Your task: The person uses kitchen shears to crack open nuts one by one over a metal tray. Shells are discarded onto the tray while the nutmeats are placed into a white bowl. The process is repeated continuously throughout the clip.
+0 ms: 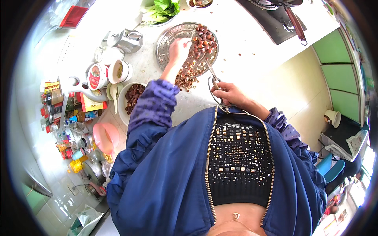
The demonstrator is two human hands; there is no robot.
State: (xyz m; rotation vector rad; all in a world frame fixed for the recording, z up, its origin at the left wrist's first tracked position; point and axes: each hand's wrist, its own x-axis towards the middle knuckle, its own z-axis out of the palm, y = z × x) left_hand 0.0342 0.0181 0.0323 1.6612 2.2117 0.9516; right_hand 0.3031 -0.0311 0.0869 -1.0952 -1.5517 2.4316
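Over a round perforated metal steamer tray [164,48] reaches my left hand [180,48], its fingers curled beside a heap of brown chestnuts [204,39]. Whether anything sits inside those fingers is hidden. My right hand [231,93] grips a pair of metal scissors [210,67] by the handles, close to my jacket. The blades point away from me and reach the tray's near right rim. Small shell scraps [187,79] lie in the near part of the tray and spill over its edge onto the counter. More dark brown chestnuts or shells fill a white bowl [123,117] by my left sleeve.
On the left stand a metal kettle [125,41], a tub with a red label [97,76], a white cup [117,70], several condiment bottles [85,116] and a pink container [104,137]. Leafy greens [164,10] lie at the back. A pan handle [294,23] juts out above the dark stove [273,28].
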